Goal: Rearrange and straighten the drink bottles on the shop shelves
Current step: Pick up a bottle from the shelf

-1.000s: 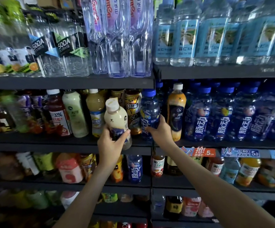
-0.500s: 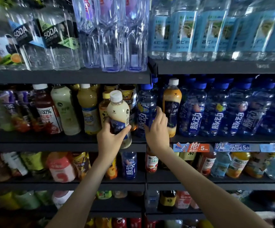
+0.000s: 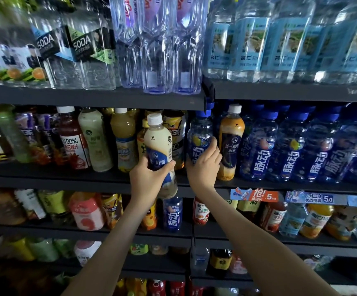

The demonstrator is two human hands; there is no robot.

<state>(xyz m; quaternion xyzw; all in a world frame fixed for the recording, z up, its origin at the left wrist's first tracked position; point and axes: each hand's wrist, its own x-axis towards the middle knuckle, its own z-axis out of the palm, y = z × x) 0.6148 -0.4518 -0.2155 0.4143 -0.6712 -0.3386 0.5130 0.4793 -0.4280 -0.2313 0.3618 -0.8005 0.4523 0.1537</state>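
Note:
My left hand (image 3: 149, 178) grips a cream milk-tea bottle (image 3: 158, 144) with a white cap and dark blue label, held slightly tilted in front of the middle shelf (image 3: 55, 175). My right hand (image 3: 203, 165) is wrapped round the lower part of a blue-capped blue drink bottle (image 3: 199, 135) standing on that shelf. Just right of it stands an orange-brown milk-tea bottle (image 3: 231, 142) with a white cap, then a row of matching blue bottles (image 3: 288, 150).
Clear water and soda bottles (image 3: 160, 43) fill the top shelf. Juice and tea bottles (image 3: 92, 137) crowd the middle shelf's left side. Lower shelves hold mixed drinks (image 3: 85, 212), with price tags (image 3: 256, 195) on the shelf edge.
My left hand has kept the cream bottle in front of the shelf. My right hand's fingers have slid higher up the blue bottle. The camera has moved closer.

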